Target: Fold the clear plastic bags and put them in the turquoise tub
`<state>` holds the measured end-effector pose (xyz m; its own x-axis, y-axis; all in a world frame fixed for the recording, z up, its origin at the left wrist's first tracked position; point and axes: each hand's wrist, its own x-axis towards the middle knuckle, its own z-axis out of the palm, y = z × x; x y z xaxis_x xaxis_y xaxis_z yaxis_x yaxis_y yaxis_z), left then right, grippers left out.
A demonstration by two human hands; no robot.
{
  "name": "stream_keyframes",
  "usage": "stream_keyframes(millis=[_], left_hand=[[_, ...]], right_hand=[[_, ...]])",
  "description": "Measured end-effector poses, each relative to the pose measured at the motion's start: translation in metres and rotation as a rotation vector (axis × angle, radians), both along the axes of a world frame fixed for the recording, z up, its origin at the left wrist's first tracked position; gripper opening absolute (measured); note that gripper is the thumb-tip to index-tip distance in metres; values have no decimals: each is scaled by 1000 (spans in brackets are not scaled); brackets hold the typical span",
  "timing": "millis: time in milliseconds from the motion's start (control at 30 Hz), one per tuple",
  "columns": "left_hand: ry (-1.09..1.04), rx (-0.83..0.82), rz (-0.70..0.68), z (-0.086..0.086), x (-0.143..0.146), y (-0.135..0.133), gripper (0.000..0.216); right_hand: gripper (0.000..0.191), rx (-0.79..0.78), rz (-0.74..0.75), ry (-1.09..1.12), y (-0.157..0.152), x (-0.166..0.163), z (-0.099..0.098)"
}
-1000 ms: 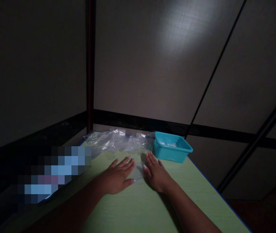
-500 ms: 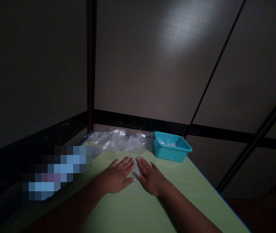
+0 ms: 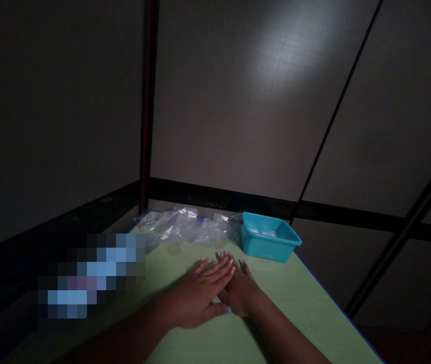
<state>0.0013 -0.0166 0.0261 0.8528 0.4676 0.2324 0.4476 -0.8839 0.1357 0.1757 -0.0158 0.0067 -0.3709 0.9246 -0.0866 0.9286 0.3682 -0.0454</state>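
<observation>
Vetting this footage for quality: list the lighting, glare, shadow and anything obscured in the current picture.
Head view: dim overall; a pale, diffuse glare on the back wall panel; small highlights on the crumpled clear plastic; a shadow on the green table along the right forearm; coarse pixel blocks hiding what lies at left; the left hand partly covering the right hand.

left hand [image 3: 198, 298] lies flat, fingers across the right hand [image 3: 245, 293] | clear plastic [image 3: 229, 310] shows beneath the fingers | crumpled film [image 3: 181, 228] lies beyond the fingertips | teal basket [image 3: 266, 247] stands ahead-right of them | green table [image 3: 295, 308] underneath
</observation>
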Motion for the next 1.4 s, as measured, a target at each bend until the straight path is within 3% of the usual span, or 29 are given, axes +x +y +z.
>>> stream_keyframes(millis=[100, 567, 967, 1167, 1300, 1400], left_hand=[[13, -34, -44, 1, 8, -6, 66], [22, -237, 99, -14, 6, -1, 82], [14, -337, 346, -10, 4, -13, 79], [66, -321, 506, -8, 4, -22, 86], [-10, -171, 639, -10, 3, -15, 83], [-89, -67, 493, -8, 1, -5, 71]], right_hand=[[62, 6, 36, -36, -1, -1, 0], [84, -10, -66, 55, -1, -4, 8], [79, -28, -85, 35, -1, -4, 11], [82, -21, -90, 62, -2, -4, 10], [82, -30, -86, 47, -2, -5, 11], [81, -1, -75, 41, -2, -5, 9]])
